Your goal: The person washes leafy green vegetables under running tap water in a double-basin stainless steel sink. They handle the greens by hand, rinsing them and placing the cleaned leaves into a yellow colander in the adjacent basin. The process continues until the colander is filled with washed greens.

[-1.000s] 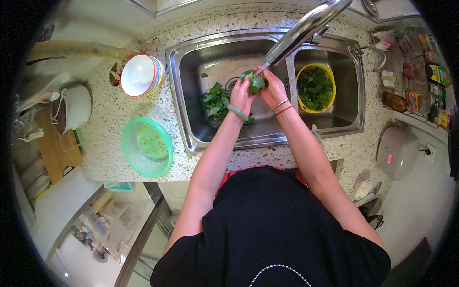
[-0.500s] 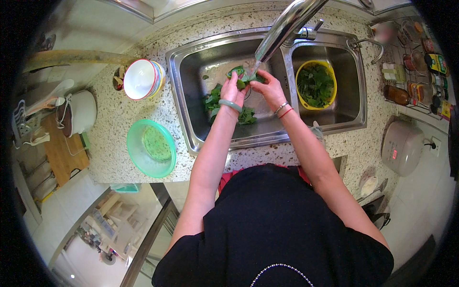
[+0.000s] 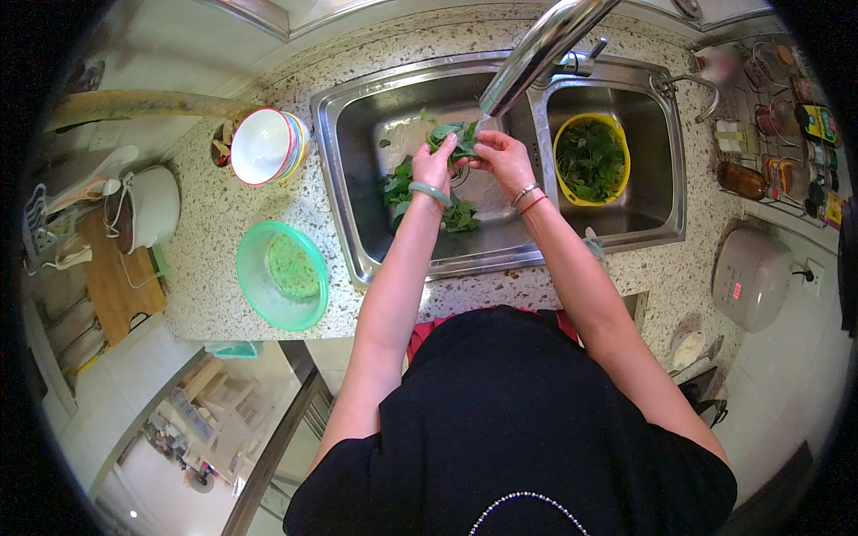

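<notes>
Leafy greens (image 3: 454, 136), one small bunch, are located above the left basin (image 3: 509, 219) of the sink, suspended between both hands and clear of the basin floor. The left hand (image 3: 435, 166) is closed around the near side of the bunch, the thumb lying against the leaves. The right hand (image 3: 506, 163) is bent inward, its thumb and fingertips pinching at the right end of the same bunch; the exact contact is partly hidden. Long axis of the bunch: roughly crosswise, running from beyond the left fingers toward the right fingertips, with leaf ends spreading away from the person. Of the two, the left hand has the fuller hold; from the right hand, the leaves lie to the left and slightly forward. The faucet (image 3: 539, 55) ends just forward of the right fingertips, to the right of the bunch. Further loose leaves (image 3: 460, 215) rest on the basin floor, nearer the person. The yellow basket (image 3: 559, 180), holding more leaves, stands in the right basin (image 3: 645, 116), on the right hand's side.
</notes>
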A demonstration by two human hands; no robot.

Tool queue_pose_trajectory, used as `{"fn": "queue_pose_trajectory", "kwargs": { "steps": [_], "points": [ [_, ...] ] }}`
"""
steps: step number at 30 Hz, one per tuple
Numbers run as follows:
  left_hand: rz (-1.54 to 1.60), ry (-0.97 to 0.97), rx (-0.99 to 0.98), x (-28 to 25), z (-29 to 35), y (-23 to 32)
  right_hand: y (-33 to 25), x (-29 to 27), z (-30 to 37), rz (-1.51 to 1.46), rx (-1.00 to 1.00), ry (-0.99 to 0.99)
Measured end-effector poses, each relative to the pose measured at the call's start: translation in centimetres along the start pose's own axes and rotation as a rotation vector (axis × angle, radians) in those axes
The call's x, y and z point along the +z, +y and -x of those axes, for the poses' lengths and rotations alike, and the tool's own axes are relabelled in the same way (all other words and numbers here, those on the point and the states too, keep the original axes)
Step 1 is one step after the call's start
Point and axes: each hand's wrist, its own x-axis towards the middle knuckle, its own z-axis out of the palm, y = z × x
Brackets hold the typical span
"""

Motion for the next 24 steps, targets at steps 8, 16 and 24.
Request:
{"fn": "queue_pose_trajectory", "kwargs": {
  "steps": [8,16,24],
  "points": [
    [-0.043,-0.063,0.138,0.4,-0.5,-1.5,-1.1,0.7,0.6,-0.049,0.116,0.063],
    [-0.099,-0.166,0.247,2.9,1.1,-2.6,0.5,0.9,-1.1,-0.118,0.116,0.071],
    [0.049,-0.162,0.182,2.3,-1.3,-2.7,0.5,2.2,0.5,-0.396,0.044,0.032]
  ]
}}
